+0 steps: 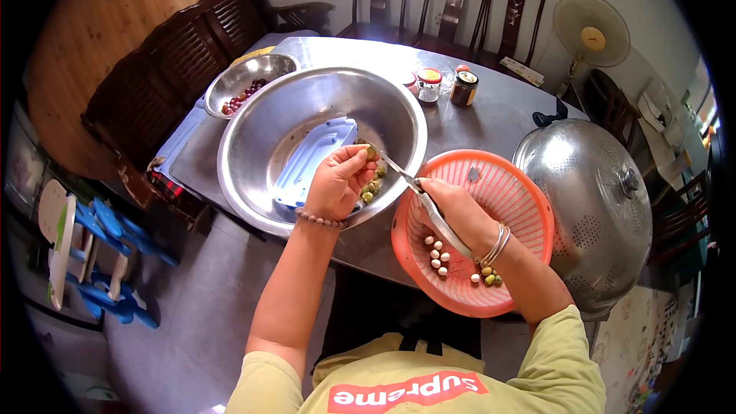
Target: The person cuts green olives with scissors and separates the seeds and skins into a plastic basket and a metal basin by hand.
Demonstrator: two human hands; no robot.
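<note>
My left hand point(336, 182) is closed, pinching a small greenish-brown round nut point(371, 152) between thumb and fingertips above the big steel basin point(249, 176). My right hand point(462, 216) grips metal scissors point(402, 172), their tip at or very near the nut; whether they touch is hard to tell. Inside the basin lie a pale blue plastic tray point(313, 157) and several green-yellow pieces point(371, 190), partly behind my left hand. Below my right hand stands an orange-red plastic colander point(410, 253). It holds several small white balls point(436, 254) and several green-yellow nuts point(488, 274).
A smaller steel bowl point(217, 84) with red grapes point(245, 96) stands behind the basin. Jars point(464, 88) sit at the table's far side. A large perforated steel lid or pot point(586, 215) is right of the colander. Chairs point(452, 8), a bench point(180, 61) and a fan point(592, 31) surround the table.
</note>
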